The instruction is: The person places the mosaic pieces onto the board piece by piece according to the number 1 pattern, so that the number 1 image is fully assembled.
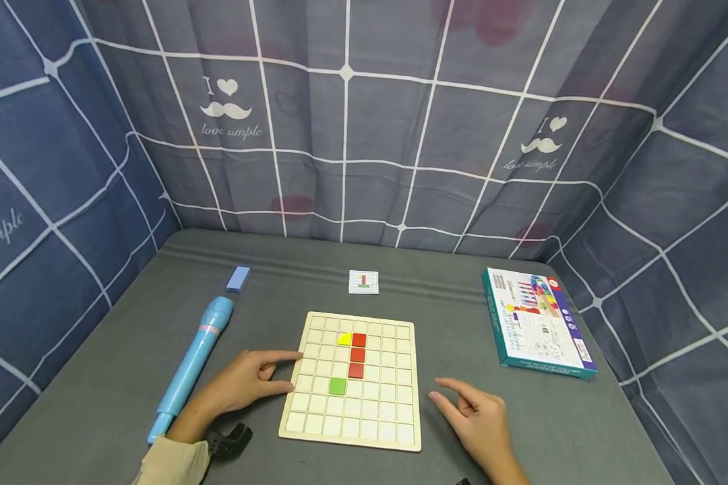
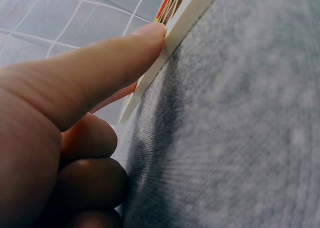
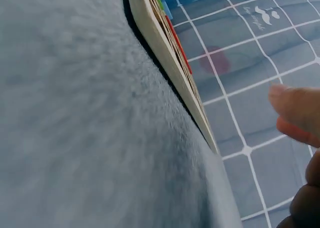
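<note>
A wooden grid board [image 1: 352,431] lies flat on the grey table. On it are a yellow piece [image 1: 344,339], a column of red pieces [image 1: 358,355] and a green piece [image 1: 337,385]. My left hand [image 1: 282,370] rests at the board's left edge. In the left wrist view its straight index finger [image 2: 145,40] touches the board's rim [image 2: 187,20], while the other fingers curl under. My right hand [image 1: 445,394] hovers just right of the board with relaxed fingers and holds nothing. In the right wrist view its fingertips [image 3: 295,107] stay apart from the board's edge [image 3: 165,47].
A long blue tube [image 1: 194,360] lies left of my left hand, with a small blue block [image 1: 238,278] behind it. A small pattern card [image 1: 363,282] sits beyond the board. A printed box [image 1: 536,320] lies at the right. Checked curtain walls enclose the table.
</note>
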A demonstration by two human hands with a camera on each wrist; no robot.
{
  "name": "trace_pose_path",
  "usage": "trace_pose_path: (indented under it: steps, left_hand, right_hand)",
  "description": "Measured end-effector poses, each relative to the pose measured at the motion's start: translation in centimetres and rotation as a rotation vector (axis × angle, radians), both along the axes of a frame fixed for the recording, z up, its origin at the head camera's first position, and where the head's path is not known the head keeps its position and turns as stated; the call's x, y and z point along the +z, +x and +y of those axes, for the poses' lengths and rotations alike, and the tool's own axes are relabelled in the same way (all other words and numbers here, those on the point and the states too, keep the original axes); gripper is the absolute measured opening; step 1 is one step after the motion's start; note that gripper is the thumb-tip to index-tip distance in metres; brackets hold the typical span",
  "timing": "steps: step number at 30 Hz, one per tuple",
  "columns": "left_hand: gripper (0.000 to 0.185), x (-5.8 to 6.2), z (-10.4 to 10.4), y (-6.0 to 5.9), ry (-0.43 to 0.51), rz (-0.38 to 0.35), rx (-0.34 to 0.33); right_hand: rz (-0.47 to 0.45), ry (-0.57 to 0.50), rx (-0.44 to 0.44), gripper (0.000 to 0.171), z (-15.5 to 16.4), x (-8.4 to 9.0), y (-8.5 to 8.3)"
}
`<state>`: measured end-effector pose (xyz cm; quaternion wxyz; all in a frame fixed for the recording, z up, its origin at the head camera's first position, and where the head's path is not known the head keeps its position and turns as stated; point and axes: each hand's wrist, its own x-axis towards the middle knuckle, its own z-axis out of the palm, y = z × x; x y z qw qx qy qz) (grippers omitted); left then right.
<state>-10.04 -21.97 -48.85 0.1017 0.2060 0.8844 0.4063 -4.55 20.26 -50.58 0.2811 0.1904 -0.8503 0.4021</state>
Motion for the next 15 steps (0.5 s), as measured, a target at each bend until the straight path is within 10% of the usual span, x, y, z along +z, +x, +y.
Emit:
trace_pose_path:
  steps: [15]
  left_hand:
    - [0.053,-0.1,0.1,0.0,-0.001,-0.005,0.012]
  right_hand:
    - [-0.177,0.097,-0.243,0.032,3.8,-0.7,3.1]
